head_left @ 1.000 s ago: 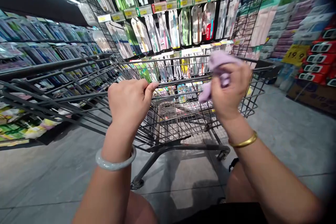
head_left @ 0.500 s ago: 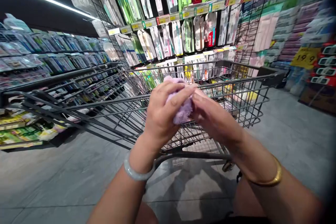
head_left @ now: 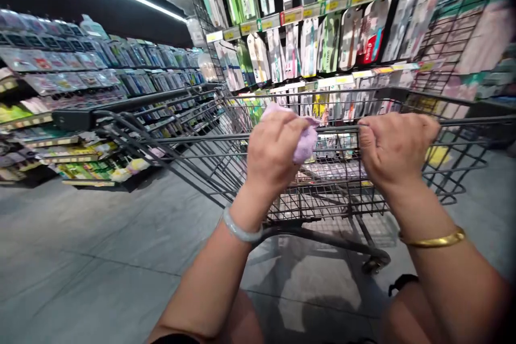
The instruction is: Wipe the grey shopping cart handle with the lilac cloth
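Observation:
A dark wire shopping cart (head_left: 314, 207) stands side-on in front of me. My left hand (head_left: 272, 148), with a pale bangle at the wrist, is closed around a fuzzy lilac cloth (head_left: 307, 145) at the cart's near upper rail. Part of the cloth bulges out beyond the fingers on both sides. My right hand (head_left: 397, 150), above a gold bangle, is wrapped over the same rail (head_left: 338, 130) farther right. The two hands are apart. Whether the cloth touches the rail under my left hand is hidden.
Behind the cart rises a rack (head_left: 306, 13) of hanging toothbrush-like packs with price strips. Stocked shelves (head_left: 149, 67) run along the left side. Grey tiled floor (head_left: 100, 247) spreads below, and a cart wheel (head_left: 374, 264) sits low on the right.
My hands were together on the lilac cloth. My right hand has let go of it, moved right and closed on the rail. The view has shifted, so the cart appears farther right.

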The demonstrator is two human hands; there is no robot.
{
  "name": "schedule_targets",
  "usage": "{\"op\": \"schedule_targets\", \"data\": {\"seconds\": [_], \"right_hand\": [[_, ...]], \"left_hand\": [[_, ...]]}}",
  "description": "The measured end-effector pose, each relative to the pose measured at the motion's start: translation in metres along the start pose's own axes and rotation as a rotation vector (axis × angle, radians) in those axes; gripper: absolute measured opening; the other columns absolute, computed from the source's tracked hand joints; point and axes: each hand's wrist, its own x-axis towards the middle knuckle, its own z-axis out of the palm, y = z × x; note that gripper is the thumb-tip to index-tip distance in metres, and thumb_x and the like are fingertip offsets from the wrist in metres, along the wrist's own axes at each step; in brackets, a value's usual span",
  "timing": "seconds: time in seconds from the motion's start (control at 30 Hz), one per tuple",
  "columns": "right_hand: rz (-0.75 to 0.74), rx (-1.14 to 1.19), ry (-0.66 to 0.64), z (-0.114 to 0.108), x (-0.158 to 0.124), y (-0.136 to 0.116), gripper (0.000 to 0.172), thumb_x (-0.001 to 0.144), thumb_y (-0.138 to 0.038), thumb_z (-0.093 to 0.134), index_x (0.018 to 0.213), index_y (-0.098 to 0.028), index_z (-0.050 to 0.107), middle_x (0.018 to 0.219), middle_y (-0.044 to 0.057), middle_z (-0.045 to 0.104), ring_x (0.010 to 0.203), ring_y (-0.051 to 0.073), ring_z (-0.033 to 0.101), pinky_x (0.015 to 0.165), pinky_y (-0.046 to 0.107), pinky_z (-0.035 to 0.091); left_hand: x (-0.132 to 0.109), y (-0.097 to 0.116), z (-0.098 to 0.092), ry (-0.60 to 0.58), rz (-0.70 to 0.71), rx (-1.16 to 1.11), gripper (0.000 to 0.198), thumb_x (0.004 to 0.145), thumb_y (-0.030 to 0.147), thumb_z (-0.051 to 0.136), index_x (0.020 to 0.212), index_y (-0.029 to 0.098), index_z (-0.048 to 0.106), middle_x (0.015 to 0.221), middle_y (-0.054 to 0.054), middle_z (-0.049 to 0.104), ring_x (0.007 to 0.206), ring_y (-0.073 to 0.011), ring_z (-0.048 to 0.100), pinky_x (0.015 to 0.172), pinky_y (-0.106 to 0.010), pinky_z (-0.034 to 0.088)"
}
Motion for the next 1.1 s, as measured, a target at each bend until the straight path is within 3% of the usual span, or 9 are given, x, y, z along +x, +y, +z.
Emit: {"op": "schedule_targets", "data": {"seconds": [0.2,0.3,0.4,0.5,0.63,0.73,0.87,0.97,1.1], "right_hand": [[-0.001,-0.023,0.150,0.011,-0.001,0.002,0.042,0.094,-0.048,0.035,0.091,-0.024,0.069,0.086,0.010,0.062,0.095,0.029,0.052,0.094,0.055,0.034],[0.042,-0.038,0.098,0.013,-0.004,-0.005,0.043,0.096,-0.044,0.031,0.098,-0.024,0.069,0.093,0.013,0.062,0.105,0.034,0.052,0.097,0.058,0.035],[0.055,-0.062,0.076,0.014,-0.006,-0.005,0.046,0.095,-0.045,0.029,0.101,-0.024,0.069,0.092,0.014,0.062,0.109,0.038,0.053,0.096,0.060,0.036],[0.043,-0.104,0.057,0.016,-0.007,0.003,0.050,0.094,-0.047,0.027,0.099,-0.020,0.069,0.088,0.015,0.060,0.107,0.038,0.055,0.093,0.060,0.036],[0.008,-0.152,-0.017,0.015,-0.008,0.011,0.046,0.094,-0.047,0.028,0.100,-0.024,0.068,0.087,0.013,0.062,0.101,0.034,0.053,0.090,0.054,0.034],[-0.070,-0.171,0.033,0.017,-0.007,0.012,0.043,0.093,-0.047,0.031,0.096,-0.025,0.068,0.081,0.011,0.064,0.092,0.031,0.053,0.085,0.050,0.030],[-0.168,-0.172,0.209,0.023,-0.005,0.007,0.043,0.092,-0.046,0.029,0.088,-0.025,0.066,0.071,0.006,0.062,0.081,0.025,0.052,0.083,0.045,0.026],[-0.172,-0.181,0.217,0.026,-0.004,0.003,0.042,0.092,-0.047,0.030,0.087,-0.025,0.065,0.073,0.004,0.063,0.081,0.024,0.052,0.085,0.042,0.025],[-0.119,-0.200,0.199,0.028,-0.006,0.005,0.046,0.093,-0.049,0.026,0.083,-0.025,0.064,0.071,0.005,0.063,0.084,0.026,0.054,0.089,0.041,0.025]], "left_hand": [[-0.015,-0.069,-0.038,0.397,-0.182,0.152,0.019,0.088,0.031,0.062,0.105,0.022,0.059,0.100,-0.007,0.065,0.095,-0.0224,0.060,0.091,-0.044,0.047],[-0.019,-0.052,-0.022,0.321,-0.071,0.102,0.028,0.085,0.037,0.065,0.108,0.022,0.057,0.100,-0.006,0.065,0.093,-0.0210,0.060,0.085,-0.040,0.048],[-0.021,-0.021,0.000,0.133,-0.084,0.148,0.022,0.091,0.029,0.059,0.112,0.023,0.058,0.109,-0.007,0.066,0.107,-0.0234,0.058,0.098,-0.045,0.042],[-0.022,-0.013,0.002,0.022,-0.049,0.174,0.032,0.092,0.024,0.058,0.124,0.025,0.055,0.120,-0.008,0.063,0.114,-0.0237,0.056,0.099,-0.045,0.042],[-0.024,-0.041,-0.026,-0.022,0.107,0.200,0.026,0.092,0.026,0.062,0.118,0.030,0.058,0.121,-0.003,0.065,0.113,-0.0201,0.059,0.094,-0.041,0.045],[-0.034,-0.073,-0.060,-0.012,0.062,0.187,0.032,0.087,0.031,0.069,0.116,0.029,0.057,0.117,-0.001,0.068,0.109,-0.0186,0.062,0.105,-0.045,0.042],[-0.056,-0.104,-0.094,0.376,-0.241,0.333,0.027,0.087,0.031,0.064,0.112,0.023,0.056,0.109,-0.005,0.066,0.104,-0.0193,0.060,0.095,-0.039,0.049],[-0.062,-0.097,-0.086,0.421,-0.292,0.390,0.025,0.087,0.029,0.063,0.110,0.022,0.055,0.107,-0.005,0.065,0.103,-0.0193,0.061,0.095,-0.039,0.050],[-0.058,-0.057,-0.044,0.283,-0.096,0.287,0.025,0.087,0.024,0.066,0.110,0.024,0.055,0.106,-0.003,0.065,0.106,-0.0199,0.062,0.103,-0.045,0.049]]}}
